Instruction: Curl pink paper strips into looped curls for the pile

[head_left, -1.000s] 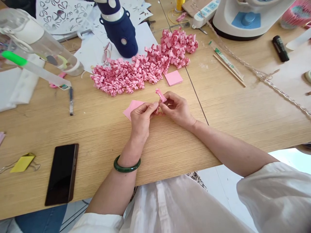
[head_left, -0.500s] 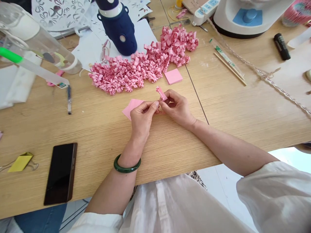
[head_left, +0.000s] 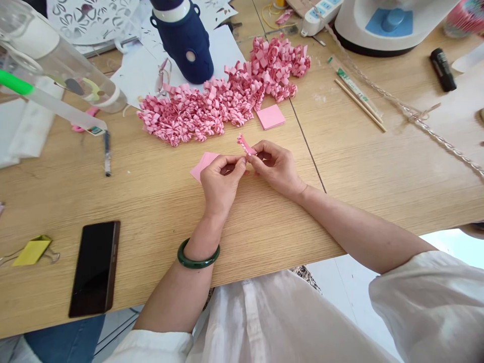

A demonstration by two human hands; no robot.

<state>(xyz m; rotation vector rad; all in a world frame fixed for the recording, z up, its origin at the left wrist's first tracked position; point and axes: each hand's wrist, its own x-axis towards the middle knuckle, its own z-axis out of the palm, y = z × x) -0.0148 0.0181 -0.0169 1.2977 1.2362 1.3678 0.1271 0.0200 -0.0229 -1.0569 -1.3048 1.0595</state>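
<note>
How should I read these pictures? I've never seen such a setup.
There is no robot: these are a person's left hand and right hand, filmed by a camera worn on the head, looking forward and down. Where their fingers meet, they hold a small fringed pink paper strip. On the wooden table, a pink paper sheet lies by the left hand; farther away are a pink paper stack and a heap of curled pink paper. A phone lies to the left.

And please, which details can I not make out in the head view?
In the head view:
Pink strip: lower end, hidden by left hand and right hand.
Pink sheet: right part, covered by left hand.
Navy bottle: top, cut off by upper edge.
Wrapper: print, too small.
</note>
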